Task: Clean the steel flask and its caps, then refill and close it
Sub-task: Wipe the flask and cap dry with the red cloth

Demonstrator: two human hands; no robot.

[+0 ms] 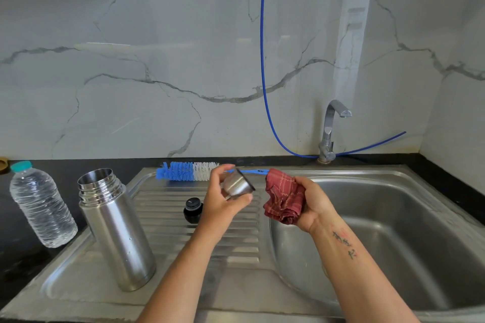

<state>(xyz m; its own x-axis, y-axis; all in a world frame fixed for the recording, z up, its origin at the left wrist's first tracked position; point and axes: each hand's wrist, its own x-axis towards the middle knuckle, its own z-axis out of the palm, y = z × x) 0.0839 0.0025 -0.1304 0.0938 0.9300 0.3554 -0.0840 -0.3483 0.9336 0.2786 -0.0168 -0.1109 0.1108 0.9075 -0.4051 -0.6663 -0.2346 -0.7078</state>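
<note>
At frame centre the left hand [223, 202] grips the steel cap [237, 186], its mouth seemingly facing the bunched red cloth [284, 198] clutched by the right hand [313, 203]. The open steel flask [115, 228] stands lower left beside a water bottle [39, 204]; a black stopper [193, 209] and bottle brush [189, 171] lie behind the hands.

The flask [115, 228] was stood on the drainboard [199, 238], left of the sink basin [393, 231], with a water bottle [42, 204] further left (on the counter [15, 265]). A cap [193, 210] was set right of the flask, a bottle brush [189, 171] behind it.
</note>
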